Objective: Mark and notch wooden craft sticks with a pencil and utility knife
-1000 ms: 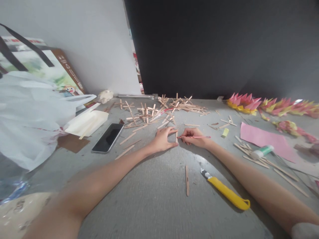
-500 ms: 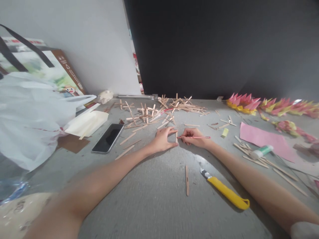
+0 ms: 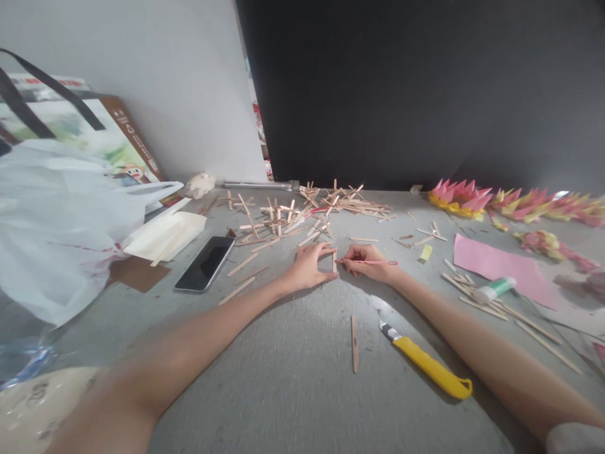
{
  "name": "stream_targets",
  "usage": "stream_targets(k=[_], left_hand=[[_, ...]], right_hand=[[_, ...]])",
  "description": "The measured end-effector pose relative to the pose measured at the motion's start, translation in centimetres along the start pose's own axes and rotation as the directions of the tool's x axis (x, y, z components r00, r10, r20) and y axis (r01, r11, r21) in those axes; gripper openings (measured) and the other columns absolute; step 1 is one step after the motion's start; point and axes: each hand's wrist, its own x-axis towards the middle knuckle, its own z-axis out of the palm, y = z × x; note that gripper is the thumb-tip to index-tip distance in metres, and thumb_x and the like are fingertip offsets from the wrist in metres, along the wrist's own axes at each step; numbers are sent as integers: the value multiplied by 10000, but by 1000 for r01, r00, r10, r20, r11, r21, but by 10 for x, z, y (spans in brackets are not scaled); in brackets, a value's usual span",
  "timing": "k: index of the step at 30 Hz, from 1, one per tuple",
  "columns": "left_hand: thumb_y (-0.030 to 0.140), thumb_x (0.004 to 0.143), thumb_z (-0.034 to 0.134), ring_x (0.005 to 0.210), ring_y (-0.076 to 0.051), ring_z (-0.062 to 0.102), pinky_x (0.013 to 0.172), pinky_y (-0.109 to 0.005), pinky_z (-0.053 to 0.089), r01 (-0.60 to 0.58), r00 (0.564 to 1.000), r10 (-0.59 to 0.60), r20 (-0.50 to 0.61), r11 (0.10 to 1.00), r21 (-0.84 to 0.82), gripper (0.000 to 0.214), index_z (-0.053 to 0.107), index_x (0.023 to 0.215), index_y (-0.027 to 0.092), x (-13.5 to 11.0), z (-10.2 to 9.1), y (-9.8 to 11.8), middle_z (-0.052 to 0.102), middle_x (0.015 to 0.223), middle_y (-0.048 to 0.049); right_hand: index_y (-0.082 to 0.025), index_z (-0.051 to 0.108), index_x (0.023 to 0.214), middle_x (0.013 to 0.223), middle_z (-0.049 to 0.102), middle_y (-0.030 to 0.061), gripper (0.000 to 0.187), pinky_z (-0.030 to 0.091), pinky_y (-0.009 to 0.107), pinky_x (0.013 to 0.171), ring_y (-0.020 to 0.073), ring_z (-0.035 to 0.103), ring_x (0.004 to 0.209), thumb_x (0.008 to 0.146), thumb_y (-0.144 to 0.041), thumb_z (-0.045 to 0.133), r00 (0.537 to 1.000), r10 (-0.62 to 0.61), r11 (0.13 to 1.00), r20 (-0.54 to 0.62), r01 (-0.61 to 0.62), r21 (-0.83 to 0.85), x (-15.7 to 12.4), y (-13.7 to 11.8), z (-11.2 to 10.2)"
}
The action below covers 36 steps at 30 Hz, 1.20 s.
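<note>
Between the thumb and fingers of my left hand (image 3: pixel 309 266) a short wooden craft stick (image 3: pixel 334 262) is held by its two ends on the grey table. My right hand (image 3: pixel 366 261) grips a slim red pencil (image 3: pixel 380 262), its tip at the stick's right side. Nearer to me lies another craft stick (image 3: pixel 355 343) with a small slot in it. To its right rests a yellow utility knife (image 3: pixel 432 367), its blade pointing away from me. Behind my hands is a pile of craft sticks (image 3: pixel 363 205), some joined into crosses.
A phone (image 3: pixel 205 263) and a white plastic bag (image 3: pixel 57 221) are on the left. To the right are pink paper (image 3: pixel 503 268), a glue stick (image 3: pixel 494 290), loose sticks and pink-yellow folded paper flowers (image 3: pixel 460 198). A black panel (image 3: pixel 425 88) stands along the back.
Both hands keep their places, with the stick and pencil still held. The view has shifted very slightly; nothing else visibly differs.
</note>
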Motion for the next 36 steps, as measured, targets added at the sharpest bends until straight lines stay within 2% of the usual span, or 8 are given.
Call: stream_targets(k=[14, 18, 24, 36], left_hand=[[364, 746, 879, 1456, -383, 472, 1216, -621, 257, 19, 1000, -19, -4, 1000, -2, 814, 469, 1440, 249, 0, 0, 3, 647, 1443, -135], [397, 761, 867, 1467, -389, 453, 1213, -624, 263, 14, 1000, -14, 3, 1000, 4, 811, 460, 1446, 250, 0, 0, 2, 624, 1471, -133], [400, 749, 873, 1487, -404, 423, 1212, -633, 270, 14, 1000, -14, -22, 1000, 11, 888, 410, 1492, 256, 0, 2, 0, 599, 1495, -143], [397, 746, 872, 1486, -388, 430, 1226, -595, 273, 22, 1000, -21, -11, 1000, 19, 885, 415, 1486, 233, 0, 2, 1, 615, 1479, -142]], right_hand=[[-182, 616, 777, 556, 614, -25, 180, 385, 222, 487, 103, 521, 484, 847, -313, 718, 1000, 1, 1000, -19, -2, -14, -1, -1, 0], [-182, 625, 773, 566, 625, -18, 168, 406, 226, 498, 109, 543, 496, 835, -300, 727, 1000, -7, 1000, 8, 7, -13, -1, -1, 0], [-183, 627, 773, 566, 623, -22, 160, 408, 225, 499, 109, 544, 500, 837, -297, 719, 1000, -3, 1000, -2, 3, -27, -1, -3, 0], [-183, 616, 776, 560, 612, -27, 170, 387, 226, 502, 104, 521, 498, 846, -305, 712, 1000, 2, 1000, 5, -2, -15, -2, -6, 0]])
